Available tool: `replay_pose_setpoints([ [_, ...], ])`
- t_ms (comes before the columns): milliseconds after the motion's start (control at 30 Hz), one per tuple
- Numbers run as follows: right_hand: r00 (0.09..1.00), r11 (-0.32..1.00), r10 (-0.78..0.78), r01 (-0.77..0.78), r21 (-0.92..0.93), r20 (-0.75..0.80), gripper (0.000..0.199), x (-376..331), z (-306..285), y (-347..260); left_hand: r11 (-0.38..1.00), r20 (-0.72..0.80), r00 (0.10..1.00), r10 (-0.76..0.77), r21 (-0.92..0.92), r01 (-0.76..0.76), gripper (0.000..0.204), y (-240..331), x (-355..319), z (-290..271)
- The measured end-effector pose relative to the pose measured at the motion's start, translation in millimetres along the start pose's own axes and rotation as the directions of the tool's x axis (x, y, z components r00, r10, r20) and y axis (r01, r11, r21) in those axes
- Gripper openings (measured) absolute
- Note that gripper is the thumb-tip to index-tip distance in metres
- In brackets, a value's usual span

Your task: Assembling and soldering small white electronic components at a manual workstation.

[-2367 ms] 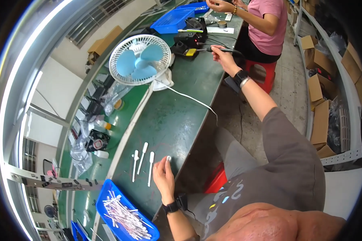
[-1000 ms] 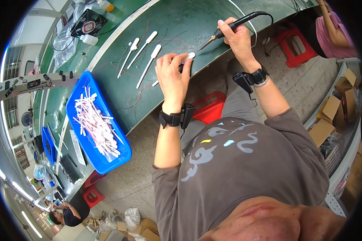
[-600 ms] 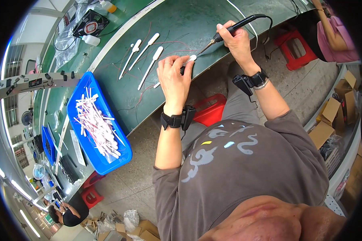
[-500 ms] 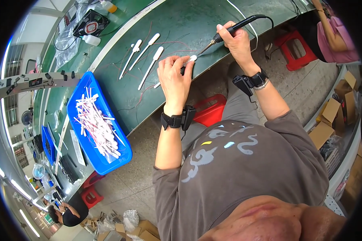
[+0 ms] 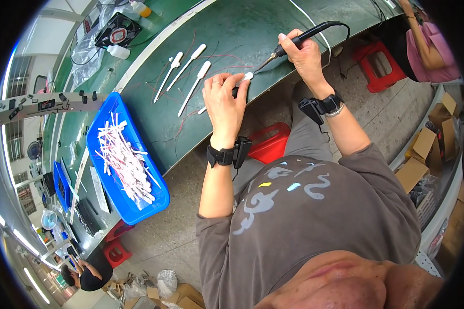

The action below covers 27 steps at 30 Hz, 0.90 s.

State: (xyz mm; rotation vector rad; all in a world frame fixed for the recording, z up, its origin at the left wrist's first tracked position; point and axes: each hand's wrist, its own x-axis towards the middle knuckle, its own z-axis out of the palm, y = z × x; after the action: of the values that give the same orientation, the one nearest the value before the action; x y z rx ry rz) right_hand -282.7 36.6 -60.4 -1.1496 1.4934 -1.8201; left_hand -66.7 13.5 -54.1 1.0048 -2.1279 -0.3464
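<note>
My left hand (image 5: 224,99) grips a white paddle-shaped strip (image 5: 246,77) at the edge of the green workbench (image 5: 227,31). My right hand (image 5: 303,51) holds a black soldering iron (image 5: 305,37), its metal tip touching the end of that strip. Three more white strips (image 5: 189,59) with thin red wires lie on the bench just beyond my left hand. Both wrists carry black bands.
A blue tray (image 5: 108,177) full of white strips with red wires sits left of my left arm. A small black fan (image 5: 119,30), a white bottle (image 5: 119,52) and plastic bags lie farther back. Red stools (image 5: 265,146) stand under the bench. Another person in pink (image 5: 428,44) works at right.
Since the earliest frame I have turned down toward the bench, picked up a strip with my left hand and brought the soldering iron tip to it. Over the last second little has moved.
</note>
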Motion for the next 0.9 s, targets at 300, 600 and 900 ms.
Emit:
replay_pose_setpoints([
  [300, 0.976, 0.801, 0.196, -0.102, 0.590, -0.097, 0.022, 10.2, -13.3, -6.5, 1.000, 0.006, 1.000, -0.003, -0.002, 0.003, 0.017, -0.2, 0.1, -0.1],
  [600, 0.984, 0.795, 0.174, -0.125, 0.593, -0.026, 0.019, 7.2, -15.0, -4.9, 0.941, -0.041, 0.985, -0.170, -0.305, 0.150, 0.013, 3.1, 1.2, -11.8],
  [900, 0.973, 0.774, 0.221, -0.136, 0.619, -0.062, 0.020, 7.9, -18.5, -6.2, 0.371, 0.419, 0.799, -0.432, -0.725, 0.580, 0.029, 7.6, 12.0, -70.6],
])
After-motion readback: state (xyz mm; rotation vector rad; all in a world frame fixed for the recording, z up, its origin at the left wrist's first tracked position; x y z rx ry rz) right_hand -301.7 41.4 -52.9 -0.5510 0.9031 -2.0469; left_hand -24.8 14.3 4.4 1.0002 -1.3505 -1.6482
